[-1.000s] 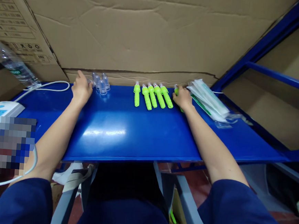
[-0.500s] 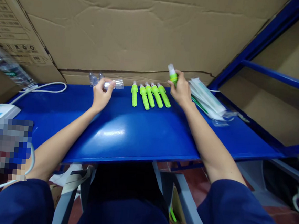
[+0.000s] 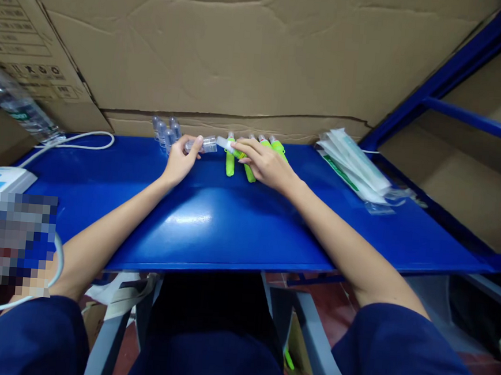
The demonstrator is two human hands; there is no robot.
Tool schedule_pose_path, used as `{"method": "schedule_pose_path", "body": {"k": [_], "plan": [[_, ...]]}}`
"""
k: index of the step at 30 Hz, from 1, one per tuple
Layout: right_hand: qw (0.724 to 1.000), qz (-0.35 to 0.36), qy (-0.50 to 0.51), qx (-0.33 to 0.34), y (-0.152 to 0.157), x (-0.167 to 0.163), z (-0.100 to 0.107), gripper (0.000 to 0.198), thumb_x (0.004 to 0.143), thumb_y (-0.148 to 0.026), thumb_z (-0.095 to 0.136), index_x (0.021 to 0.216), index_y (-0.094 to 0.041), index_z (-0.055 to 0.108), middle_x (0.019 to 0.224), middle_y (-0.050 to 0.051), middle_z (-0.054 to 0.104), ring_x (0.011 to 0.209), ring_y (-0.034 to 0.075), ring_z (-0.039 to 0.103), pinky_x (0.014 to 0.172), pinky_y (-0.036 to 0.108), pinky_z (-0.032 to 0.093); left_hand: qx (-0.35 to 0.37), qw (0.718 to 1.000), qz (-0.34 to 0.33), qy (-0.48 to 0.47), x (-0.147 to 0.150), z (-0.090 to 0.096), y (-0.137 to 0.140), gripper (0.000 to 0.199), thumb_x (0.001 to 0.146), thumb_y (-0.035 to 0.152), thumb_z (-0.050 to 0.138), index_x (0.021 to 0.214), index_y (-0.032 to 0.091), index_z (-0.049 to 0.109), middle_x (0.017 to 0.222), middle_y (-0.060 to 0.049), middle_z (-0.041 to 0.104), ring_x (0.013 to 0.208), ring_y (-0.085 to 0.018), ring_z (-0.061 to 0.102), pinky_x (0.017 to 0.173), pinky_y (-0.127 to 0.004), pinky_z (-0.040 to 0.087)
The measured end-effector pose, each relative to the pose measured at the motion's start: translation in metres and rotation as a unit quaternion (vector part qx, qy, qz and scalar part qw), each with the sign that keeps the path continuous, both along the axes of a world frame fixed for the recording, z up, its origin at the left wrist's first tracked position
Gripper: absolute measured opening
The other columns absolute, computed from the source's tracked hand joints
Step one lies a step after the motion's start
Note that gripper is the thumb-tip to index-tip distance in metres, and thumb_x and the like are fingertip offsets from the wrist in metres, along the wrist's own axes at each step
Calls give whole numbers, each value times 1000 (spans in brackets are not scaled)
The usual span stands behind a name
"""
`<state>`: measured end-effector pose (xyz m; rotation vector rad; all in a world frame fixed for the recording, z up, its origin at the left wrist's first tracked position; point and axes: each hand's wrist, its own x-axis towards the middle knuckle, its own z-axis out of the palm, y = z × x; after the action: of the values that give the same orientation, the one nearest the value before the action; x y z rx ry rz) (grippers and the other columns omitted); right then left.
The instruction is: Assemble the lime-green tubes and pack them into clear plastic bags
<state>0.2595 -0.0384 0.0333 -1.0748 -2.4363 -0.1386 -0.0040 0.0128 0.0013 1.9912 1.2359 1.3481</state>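
While left fingers [image 3: 198, 142] grip a clear tube [image 3: 209, 144], right fingers [image 3: 250, 143] hold what seems a green bottle [image 3: 238, 153].

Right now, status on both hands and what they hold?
Left hand: grip on clear plastic piece. Right hand: grip on white-tipped green piece. Ends face each other, contact unclear. Other green pieces close by, some partly hidden behind right hand.

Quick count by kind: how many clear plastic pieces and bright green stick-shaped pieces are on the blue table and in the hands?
Clear dome-topped plastic caps standing: at least 4
Clear ribbed plastic cylinder, left hand: 1
Bright green pale-tipped sticks on the table: at least 4, some partly hidden
Pale-tipped green piece, right hand: 1
Total: at least 10
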Motion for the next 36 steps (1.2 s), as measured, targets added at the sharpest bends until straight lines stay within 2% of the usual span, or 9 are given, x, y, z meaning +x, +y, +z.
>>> {"method": "schedule_pose_path", "body": {"k": [5,9,13,17,21,25,30,33,36], "plan": [[1000,13,3,-4,2,-1,-6,55,103,-37,59,155,-22,49,159,18,50,143,36,53,113,58,48,27,993,-90,70,8,3,-13,58,94,74,53,105,19,65,94,-8,75,79,-18,69,71,-29,54],[1000,-11,0,7,7,1,-11,48,99,-51,65,134,-19,64,156,20,51,133,38,60,105,56,52,39,986,-113,113,11,6,-24,47,88,64,65,100,18,66,98,-7,76,80,-18,67,72,-29,52],[998,-27,-43,25,6,-1,-8,41,103,-53,58,118,-17,70,127,20,70,115,37,68,98,55,52,69,972,-113,194,14,9,-33,43,96,53,56,115,16,65,110,-10,77,91,-23,71,81,-33,53],[996,-56,-71,11,-2,-7,1,43,103,-54,58,115,-16,73,103,18,76,104,37,71,94,53,52,124,935,-97,318,17,12,-42,55,100,55,54,138,17,59,131,-14,71,116,-30,70,92,-37,53],[997,-49,-44,-35,-8,-11,1,43,101,-57,59,116,-20,74,104,16,78,102,38,72,88,51,54,181,892,-49,412,16,16,-44,58,97,57,63,143,21,61,120,-14,73,103,-29,73,82,-35,51],[994,-18,-23,-109,-7,-14,-7,39,104,-52,57,118,-20,74,101,14,77,97,36,74,85,49,55,239,867,-45,435,13,16,-40,55,98,65,58,135,25,70,102,-11,75,86,-25,72,75,-36,46],[987,-42,-27,-150,-8,-9,2,41,100,-55,64,118,-20,73,98,12,76,91,33,73,83,46,55,244,874,-45,417,12,13,-37,54,98,68,55,125,26,76,93,-9,76,76,-22,70,69,-34,42],[989,-56,-23,-135,-10,7,14,47,93,-57,72,122,-21,70,102,11,76,94,33,72,83,43,53,220,886,-25,406,9,15,-35,58,95,72,58,125,26,76,96,-8,78,74,-22,71,67,-32,42],[991,-69,1,-115,-11,22,19,39,93,-48,72,119,-20,68,104,11,76,94,31,70,81,40,52,196,907,-4,372,3,17,-31,58,93,71,61,126,26,75,102,-8,79,81,-24,74,67,-31,45]]}}
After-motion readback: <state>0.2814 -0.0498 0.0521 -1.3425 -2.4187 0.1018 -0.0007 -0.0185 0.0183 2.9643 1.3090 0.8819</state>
